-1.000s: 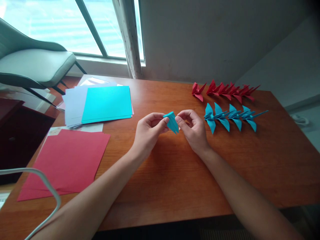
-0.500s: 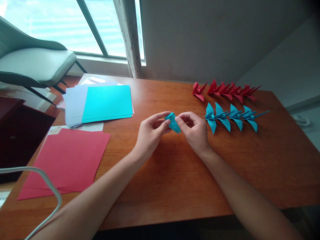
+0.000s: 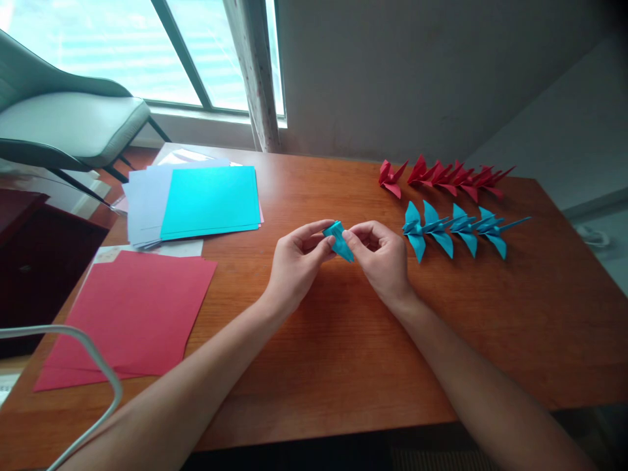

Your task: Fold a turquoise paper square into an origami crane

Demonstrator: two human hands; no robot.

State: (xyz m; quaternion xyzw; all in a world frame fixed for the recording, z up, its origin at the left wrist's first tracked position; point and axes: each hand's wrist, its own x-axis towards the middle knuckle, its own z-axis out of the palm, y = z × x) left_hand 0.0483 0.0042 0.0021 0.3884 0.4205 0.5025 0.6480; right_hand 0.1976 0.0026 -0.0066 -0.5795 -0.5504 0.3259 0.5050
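Note:
Above the middle of the wooden table (image 3: 343, 340), both my hands pinch a small folded piece of blue paper (image 3: 340, 239). My left hand (image 3: 297, 261) grips its left side between thumb and fingers. My right hand (image 3: 383, 256) pinches its right side with fingers curled. Much of the folded piece is hidden by my fingertips. To the right lies a row of several finished blue paper cranes (image 3: 458, 229), and behind it a row of several red paper cranes (image 3: 446, 176).
A stack of flat sheets with a cyan sheet on top (image 3: 210, 201) lies at the back left, over pale lilac sheets (image 3: 144, 204). Red sheets (image 3: 130, 314) lie at the front left. A grey chair (image 3: 63, 124) stands by the window. A white curved bar (image 3: 88, 366) crosses the lower left.
The blue folded piece has been pressed smaller and turned flatter between my fingers. Both hands stay in nearly the same place, drawn slightly closer together.

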